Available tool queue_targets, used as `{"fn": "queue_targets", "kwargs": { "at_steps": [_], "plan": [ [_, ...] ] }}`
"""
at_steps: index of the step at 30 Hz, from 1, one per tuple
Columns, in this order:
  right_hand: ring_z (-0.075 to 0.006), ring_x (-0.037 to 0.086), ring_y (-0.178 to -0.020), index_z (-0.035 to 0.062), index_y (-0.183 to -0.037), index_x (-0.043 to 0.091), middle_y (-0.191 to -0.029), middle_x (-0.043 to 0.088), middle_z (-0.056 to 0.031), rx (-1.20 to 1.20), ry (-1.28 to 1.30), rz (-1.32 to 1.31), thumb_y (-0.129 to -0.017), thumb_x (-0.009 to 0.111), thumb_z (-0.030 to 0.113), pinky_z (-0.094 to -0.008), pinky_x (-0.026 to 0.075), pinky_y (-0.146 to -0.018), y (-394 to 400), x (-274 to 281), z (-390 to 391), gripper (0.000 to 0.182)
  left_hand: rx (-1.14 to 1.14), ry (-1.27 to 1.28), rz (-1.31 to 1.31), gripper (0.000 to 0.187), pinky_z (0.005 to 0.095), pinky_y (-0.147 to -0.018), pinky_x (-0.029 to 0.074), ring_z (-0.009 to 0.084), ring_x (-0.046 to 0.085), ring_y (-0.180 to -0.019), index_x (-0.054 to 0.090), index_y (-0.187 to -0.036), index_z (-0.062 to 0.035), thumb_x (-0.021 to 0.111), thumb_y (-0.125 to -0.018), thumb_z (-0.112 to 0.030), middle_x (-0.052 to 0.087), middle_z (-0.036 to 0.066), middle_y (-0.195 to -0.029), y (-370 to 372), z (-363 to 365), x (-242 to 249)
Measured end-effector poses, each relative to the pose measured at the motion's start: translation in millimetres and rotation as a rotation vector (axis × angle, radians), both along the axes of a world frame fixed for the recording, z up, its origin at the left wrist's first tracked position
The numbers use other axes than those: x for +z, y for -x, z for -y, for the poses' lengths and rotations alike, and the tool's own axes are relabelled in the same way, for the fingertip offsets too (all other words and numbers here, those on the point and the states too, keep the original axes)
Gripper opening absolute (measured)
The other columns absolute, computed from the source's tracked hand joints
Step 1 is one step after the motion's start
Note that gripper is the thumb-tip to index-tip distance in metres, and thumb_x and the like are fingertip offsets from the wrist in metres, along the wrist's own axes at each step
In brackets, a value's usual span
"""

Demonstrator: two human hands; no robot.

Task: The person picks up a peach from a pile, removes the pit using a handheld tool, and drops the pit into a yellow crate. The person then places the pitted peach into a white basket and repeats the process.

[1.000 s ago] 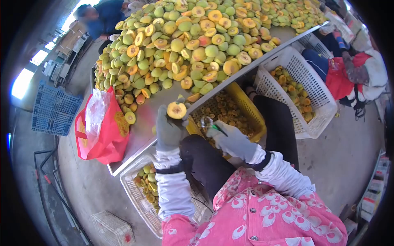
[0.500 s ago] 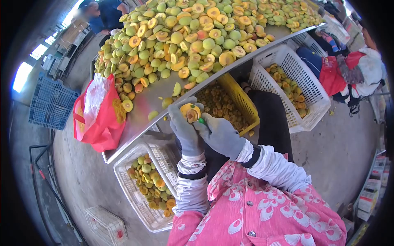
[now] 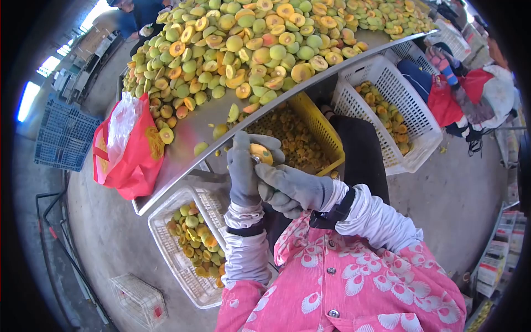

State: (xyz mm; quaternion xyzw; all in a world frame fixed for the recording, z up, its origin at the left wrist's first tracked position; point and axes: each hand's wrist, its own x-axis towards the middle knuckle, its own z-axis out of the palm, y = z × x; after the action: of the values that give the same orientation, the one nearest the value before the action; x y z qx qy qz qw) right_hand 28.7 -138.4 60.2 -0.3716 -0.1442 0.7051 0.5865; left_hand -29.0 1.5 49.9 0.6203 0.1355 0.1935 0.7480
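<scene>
My left hand (image 3: 243,171), in a grey glove, is closed around a fruit half (image 3: 261,153) with yellow-orange flesh, peach-like in look. My right hand (image 3: 296,187), also gloved in grey, is wrapped round a small tool whose green handle is mostly hidden in the fist. The tool's metal tip (image 3: 256,159) meets the cut face of the fruit half. Both hands are close together in front of the table edge, just left of a yellow crate (image 3: 323,133) with small brownish pieces in it.
A metal table (image 3: 191,135) bears a large heap of halved fruit (image 3: 243,50). White crates (image 3: 185,271) (image 3: 426,138) holding fruit halves stand at left and right. A red bag (image 3: 133,171) hangs by the table's left end. Another person (image 3: 141,16) is at the far left.
My right fist has turned and closed further round the tool, so its green handle shows less. The fruit half has tilted in my left hand. The whole view has shifted slightly.
</scene>
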Motion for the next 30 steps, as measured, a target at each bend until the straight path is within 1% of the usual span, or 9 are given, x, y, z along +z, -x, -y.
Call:
{"fn": "queue_targets", "kwargs": {
  "at_steps": [4,7,9,12,14,15,21,28,30],
  "plan": [
    [-0.0021,0.023,-0.041,0.0142,-0.086,0.049,-0.055,0.026,0.0106,0.043,0.0,-0.168,-0.099,0.041,0.062,-0.0195,0.02,-0.036,-5.4,-11.5,2.0,0.05,-0.041,-0.118,0.089,0.054,0.0277,-0.064,0.052,0.0185,0.064,-0.068,0.063,-0.1,0.0024,0.036,-0.103,-0.044,0.067,0.014,-0.078,-5.1,-0.5,-17.6],
    [-0.001,0.022,-0.041,0.0148,-0.086,0.048,-0.055,0.027,0.0102,0.107,-0.223,-0.47,-0.099,0.041,0.061,-0.0177,0.018,-0.034,-9.9,-44.9,-0.7,0.048,-0.227,0.373,0.138,0.043,0.0285,-0.067,0.054,0.0189,0.065,-0.069,0.059,-0.1,0.0008,0.042,-0.102,-0.038,0.067,0.012,-0.08,-10.8,-0.8,-28.0],
    [-0.0001,0.022,-0.04,0.0151,-0.086,0.048,-0.055,0.028,0.0098,0.014,-0.299,-0.577,-0.099,0.041,0.059,-0.0159,0.017,-0.033,-12.4,-57.1,2.6,0.047,0.449,-0.927,0.162,0.032,0.0292,-0.069,0.054,0.0198,0.065,-0.071,0.057,-0.098,0.0,0.048,-0.101,-0.03,0.067,0.013,-0.085,-15.2,2.7,-43.3],
    [-0.0007,0.022,-0.042,0.0153,-0.085,0.048,-0.056,0.029,0.0097,-0.052,-0.244,-0.558,-0.099,0.041,0.059,-0.0169,0.019,-0.033,-28.1,-72.3,18.7,0.047,0.632,-0.057,-0.117,0.029,0.0295,-0.068,0.054,0.0176,0.066,-0.076,0.06,-0.112,0.0038,0.059,-0.095,-0.02,0.067,0.01,-0.09,52.8,-37.7,-66.2],
    [-0.0016,0.021,-0.043,0.016,-0.085,0.048,-0.058,0.028,0.0103,-0.162,-0.029,-0.514,-0.098,0.042,0.061,-0.0182,0.019,-0.036,-37.7,-98.4,24.9,0.047,0.93,-0.321,-0.466,0.023,0.0316,-0.07,0.055,0.0205,0.065,-0.075,0.069,-0.101,0.0048,0.056,-0.093,-0.013,0.069,0.007,-0.093,114.4,-91.2,-102.3],
    [-0.0016,0.021,-0.043,0.016,-0.085,0.048,-0.058,0.028,0.0103,-0.166,-0.034,-0.519,-0.098,0.042,0.061,-0.0182,0.019,-0.036,-38.2,-99.5,21.0,0.047,0.789,-0.828,-0.714,0.022,0.0329,-0.079,0.053,0.0196,0.065,-0.085,0.07,-0.097,0.0055,0.055,-0.091,-0.009,0.068,0.009,-0.101,142.3,-102.9,-84.1],
    [-0.0033,0.023,-0.044,0.0166,-0.082,0.047,-0.058,0.027,0.0094,-0.149,0.234,-0.253,-0.1,0.04,0.061,-0.0201,0.021,-0.04,-27.2,-99.9,0.8,0.048,0.421,-0.856,-0.242,0.036,0.0331,-0.088,0.05,0.0287,0.066,-0.1,0.06,-0.123,0.0046,0.056,-0.09,-0.01,0.068,0.021,-0.111,29.2,-126.3,-56.7],
    [-0.0051,0.028,-0.043,0.0135,-0.08,0.051,-0.056,0.031,0.0073,-0.31,0.284,-0.189,-0.099,0.042,0.06,-0.0229,0.025,-0.041,-48.6,-122.1,21.9,0.051,0.156,-1.288,-0.822,0.038,0.0355,-0.079,0.053,0.0256,0.07,-0.09,0.062,-0.117,-0.0006,0.067,-0.09,-0.026,0.07,0.019,-0.1,-127.1,-169.7,-99.9],
    [-0.0061,0.027,-0.042,0.0127,-0.078,0.052,-0.055,0.031,0.0066,-0.356,0.314,-0.199,-0.1,0.043,0.058,-0.024,0.026,-0.041,-57.7,-103.0,13.9,0.052,0.162,-0.917,-0.722,0.033,0.0341,-0.08,0.053,0.0223,0.069,-0.09,0.063,-0.114,-0.0006,0.067,-0.09,-0.024,0.07,0.017,-0.099,-116.7,-176.3,-97.1]
  ]
}}
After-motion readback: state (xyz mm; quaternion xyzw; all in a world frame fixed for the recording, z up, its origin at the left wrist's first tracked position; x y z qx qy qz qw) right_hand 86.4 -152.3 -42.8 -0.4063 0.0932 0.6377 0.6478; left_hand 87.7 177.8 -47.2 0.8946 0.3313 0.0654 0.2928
